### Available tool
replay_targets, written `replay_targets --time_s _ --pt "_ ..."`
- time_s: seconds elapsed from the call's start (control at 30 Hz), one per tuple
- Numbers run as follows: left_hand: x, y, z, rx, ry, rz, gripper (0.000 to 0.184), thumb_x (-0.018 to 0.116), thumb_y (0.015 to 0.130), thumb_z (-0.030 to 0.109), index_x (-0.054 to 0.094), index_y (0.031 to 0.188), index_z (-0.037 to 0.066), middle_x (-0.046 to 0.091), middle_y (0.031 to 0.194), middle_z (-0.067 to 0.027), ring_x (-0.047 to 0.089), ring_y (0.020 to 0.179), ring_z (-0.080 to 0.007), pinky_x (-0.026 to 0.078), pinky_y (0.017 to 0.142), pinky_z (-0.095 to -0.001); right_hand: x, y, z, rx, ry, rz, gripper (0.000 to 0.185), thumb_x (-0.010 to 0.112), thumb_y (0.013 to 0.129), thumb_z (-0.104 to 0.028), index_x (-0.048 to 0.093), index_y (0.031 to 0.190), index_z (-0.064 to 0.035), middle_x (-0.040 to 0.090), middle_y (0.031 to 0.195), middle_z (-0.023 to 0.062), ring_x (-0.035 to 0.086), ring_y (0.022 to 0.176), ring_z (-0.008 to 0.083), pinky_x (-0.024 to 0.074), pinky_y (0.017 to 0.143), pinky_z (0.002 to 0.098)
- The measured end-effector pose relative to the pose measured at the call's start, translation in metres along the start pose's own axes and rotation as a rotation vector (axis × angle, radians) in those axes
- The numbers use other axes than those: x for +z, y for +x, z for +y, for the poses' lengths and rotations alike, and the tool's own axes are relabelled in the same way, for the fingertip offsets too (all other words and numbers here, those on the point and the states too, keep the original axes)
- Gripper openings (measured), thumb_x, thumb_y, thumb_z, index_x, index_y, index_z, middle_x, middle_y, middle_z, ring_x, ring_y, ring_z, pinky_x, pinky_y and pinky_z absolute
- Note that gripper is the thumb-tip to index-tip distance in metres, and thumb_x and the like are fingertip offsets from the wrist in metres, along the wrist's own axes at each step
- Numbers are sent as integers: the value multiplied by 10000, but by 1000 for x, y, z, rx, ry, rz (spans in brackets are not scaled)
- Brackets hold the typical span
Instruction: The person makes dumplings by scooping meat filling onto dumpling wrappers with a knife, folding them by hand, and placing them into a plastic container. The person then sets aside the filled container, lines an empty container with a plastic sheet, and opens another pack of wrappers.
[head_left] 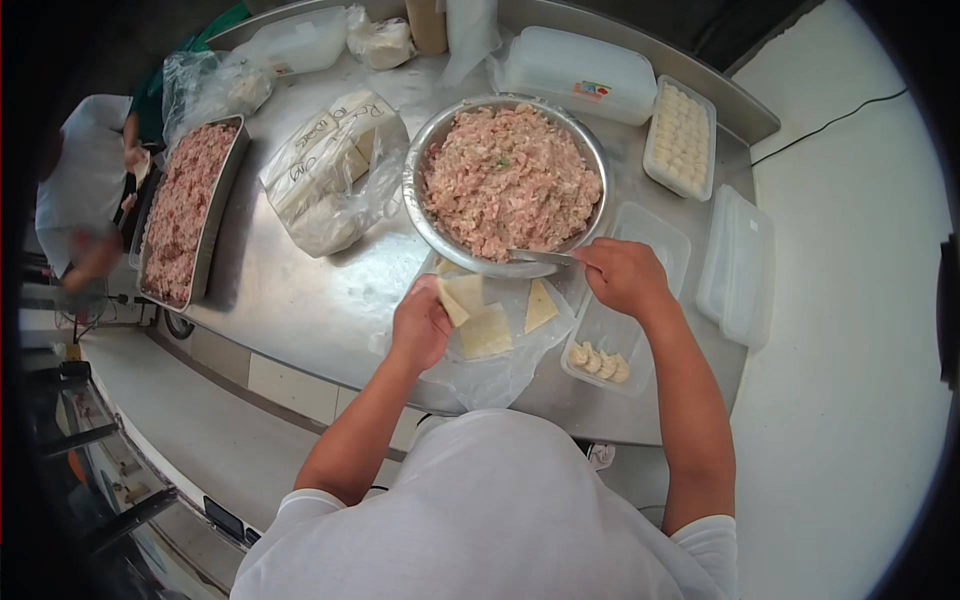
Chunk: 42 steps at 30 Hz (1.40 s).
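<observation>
My right hand (622,275) is closed on the handle of a metal spreading knife (540,257), whose blade touches the meat at the near rim of a steel bowl (415,205). Pale pink minced meat (510,175) heaps in that bowl. In my left hand (421,325) a square dough wrapper (461,296) is pinched between thumb and fingers. Below it, more wrappers (487,333) lie on a clear plastic sheet (495,382), with a folded one (540,305) to the right. Several folded dumplings (598,362) sit at the near end of a clear tray (655,235).
A plastic-wrapped package (335,175) lies left of the bowl, beyond it a long tray of meat (190,215). A filled dumpling box (680,138), a lidded container (580,72) and plastic lids (735,265) stand right. Another person in white (85,170) works at far left.
</observation>
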<state>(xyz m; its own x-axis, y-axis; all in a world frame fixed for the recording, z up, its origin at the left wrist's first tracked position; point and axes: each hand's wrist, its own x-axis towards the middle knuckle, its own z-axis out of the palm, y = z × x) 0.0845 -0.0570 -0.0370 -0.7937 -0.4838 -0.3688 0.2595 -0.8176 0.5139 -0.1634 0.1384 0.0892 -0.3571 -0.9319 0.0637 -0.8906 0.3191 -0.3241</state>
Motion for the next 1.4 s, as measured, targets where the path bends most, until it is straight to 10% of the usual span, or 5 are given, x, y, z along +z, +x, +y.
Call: replay_targets --time_s 0.23,0.47,1.4 --pt "50 -17 28 -15 37 214 486 410 1081 358 468 1394 -10 590 1341 -183 581 1246 -328 422 1125 -467 -8 -19 -23 78 264 141 202 626 850 -73 751 1008 -86 692 863 103 675 769 307 546 685 404" --pt "96 -14 37 -168 -303 -48 390 387 1088 265 477 1352 -9 608 1284 -154 600 1198 -301 451 1101 -448 20 -46 -69 72 302 216 328 645 799 26 727 1092 -96 618 927 93 655 799 282 542 689 381" --pt "94 2 55 190 -136 172 363 407 1092 267 511 1291 -18 608 1298 -145 604 1215 -267 481 1073 -417 28 6 -51 160 112 325 249 581 837 -6 685 1045 -96 628 927 112 656 821 335 535 689 447"
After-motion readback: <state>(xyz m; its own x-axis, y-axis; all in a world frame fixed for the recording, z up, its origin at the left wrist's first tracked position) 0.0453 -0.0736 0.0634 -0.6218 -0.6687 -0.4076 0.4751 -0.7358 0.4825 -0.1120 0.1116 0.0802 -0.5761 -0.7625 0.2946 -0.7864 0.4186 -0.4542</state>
